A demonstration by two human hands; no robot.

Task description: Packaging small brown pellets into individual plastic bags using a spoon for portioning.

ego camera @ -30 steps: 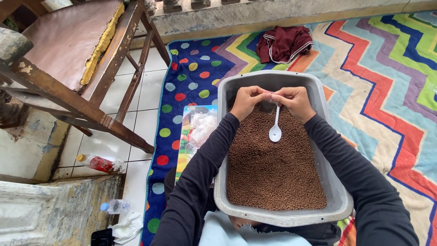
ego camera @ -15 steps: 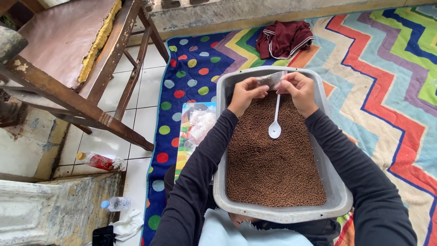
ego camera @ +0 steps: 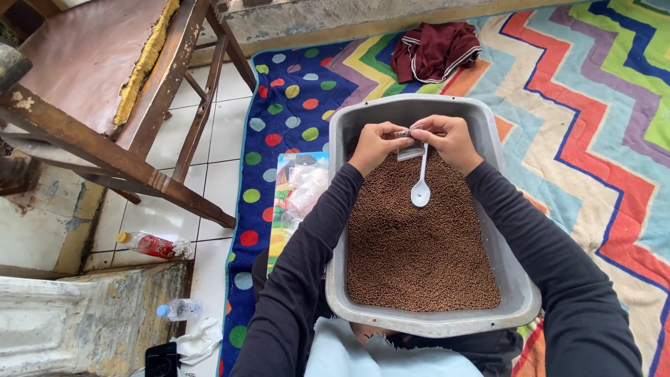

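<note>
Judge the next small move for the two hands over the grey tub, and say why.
Probably finish pinching the small clear bag closed at its top. Both the left hand and right hand grip its upper edge above the brown pellets, while the white spoon hangs bowl-down from the right hand, not scooping. Whether the bag is full cannot be told.

A small clear bag is pinched between the left hand and the right hand over a grey tub of brown pellets. A white plastic spoon is held hanging from the right hand, bowl down.
</note>
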